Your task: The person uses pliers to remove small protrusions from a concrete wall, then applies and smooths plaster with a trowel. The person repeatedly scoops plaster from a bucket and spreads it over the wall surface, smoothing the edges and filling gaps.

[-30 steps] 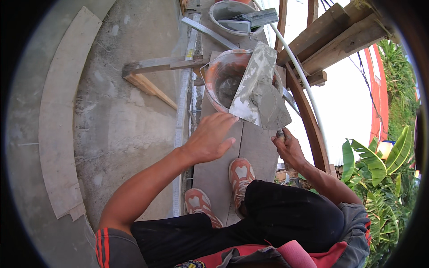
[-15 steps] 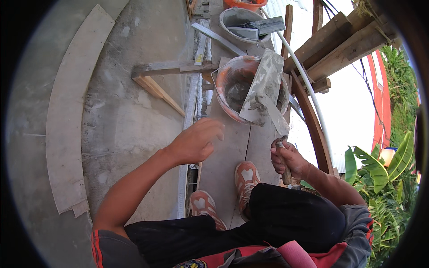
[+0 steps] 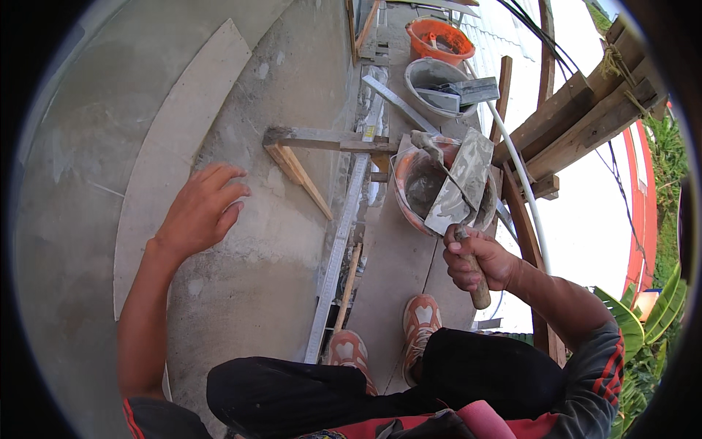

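My left hand (image 3: 197,212) is spread open and rests flat against the grey plastered wall (image 3: 292,73), beside a pale smooth strip (image 3: 175,132). My right hand (image 3: 479,260) is closed around the wooden handle of a trowel. The trowel's mortar-smeared blade (image 3: 461,183) points away from me and lies over a round basin (image 3: 401,194) holding grey mortar. The basin stands on the scaffold plank (image 3: 387,285) in front of my shoes (image 3: 420,322).
A wooden bracket (image 3: 300,172) sticks out from the wall above a long metal straightedge (image 3: 340,249). Farther along the plank stand a grey tub (image 3: 431,77) and an orange bucket (image 3: 439,40). Scaffold timbers (image 3: 585,117) and a white pipe (image 3: 519,175) line the right; open drop beyond.
My left hand has swung left, away from the plank, onto the wall. My right hand has drawn the trowel back so its blade now lies over the basin.
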Motion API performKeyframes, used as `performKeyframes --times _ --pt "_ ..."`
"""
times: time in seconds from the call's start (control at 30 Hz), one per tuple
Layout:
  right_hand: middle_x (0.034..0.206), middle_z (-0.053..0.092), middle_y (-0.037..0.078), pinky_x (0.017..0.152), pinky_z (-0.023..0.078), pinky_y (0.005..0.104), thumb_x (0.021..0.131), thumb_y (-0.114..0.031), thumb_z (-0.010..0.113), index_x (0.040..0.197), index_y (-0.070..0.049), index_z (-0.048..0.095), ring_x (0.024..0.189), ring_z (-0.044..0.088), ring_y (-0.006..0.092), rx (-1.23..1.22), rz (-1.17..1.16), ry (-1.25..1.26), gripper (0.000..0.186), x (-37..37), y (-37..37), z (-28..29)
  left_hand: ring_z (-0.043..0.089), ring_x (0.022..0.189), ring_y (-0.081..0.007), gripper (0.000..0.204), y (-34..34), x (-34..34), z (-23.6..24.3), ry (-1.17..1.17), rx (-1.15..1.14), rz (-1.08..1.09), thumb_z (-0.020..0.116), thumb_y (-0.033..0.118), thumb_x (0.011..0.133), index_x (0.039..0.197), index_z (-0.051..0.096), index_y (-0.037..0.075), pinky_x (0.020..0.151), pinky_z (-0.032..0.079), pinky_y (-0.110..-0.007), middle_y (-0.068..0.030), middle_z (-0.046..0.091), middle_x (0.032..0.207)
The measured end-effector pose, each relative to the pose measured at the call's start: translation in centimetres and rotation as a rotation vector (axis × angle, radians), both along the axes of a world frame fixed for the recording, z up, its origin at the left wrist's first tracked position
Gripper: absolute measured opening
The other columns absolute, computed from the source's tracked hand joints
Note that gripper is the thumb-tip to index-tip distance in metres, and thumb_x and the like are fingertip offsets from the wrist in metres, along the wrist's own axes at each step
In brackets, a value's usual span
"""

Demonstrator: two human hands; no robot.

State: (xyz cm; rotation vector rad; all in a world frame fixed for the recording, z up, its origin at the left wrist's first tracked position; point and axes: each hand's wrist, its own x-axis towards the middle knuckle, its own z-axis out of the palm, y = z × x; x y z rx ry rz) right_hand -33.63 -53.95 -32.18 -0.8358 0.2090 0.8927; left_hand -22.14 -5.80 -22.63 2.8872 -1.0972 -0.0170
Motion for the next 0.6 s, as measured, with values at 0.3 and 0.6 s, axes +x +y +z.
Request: performKeyframes --times 0.3,0.6 --pt "0.081 0.054 0.0 0.053 0.048 0.03 0.104 -0.015 0.064 0.112 -0.015 0.051 0.057 0.054 0.0114 -0.144 -0.171 -0.246 0.015 10.0 16.4 1.5 0.056 0.143 -0.0312 0.021 7.4 4.3 7.0 -0.285 0.331 0.059 0.075 0.005 0.092 0.113 0.078 0.006 0.126 0.04 -0.046 -0.0134 0.065 0.145" --pt "0.085 0.055 0.002 0.059 0.049 0.0315 0.102 -0.013 0.063 0.12 -0.009 0.051 0.064 0.056 0.0116 0.107 -0.466 -0.354 0.022 17.7 32.4 -8.3 0.037 0.16 -0.0251 0.042 8.0 9.1 10.0 -0.277 0.81 0.069 0.071 0.028 0.102 0.143 0.068 0.021 0.137 0.024 -0.045 -0.0064 0.048 0.168"
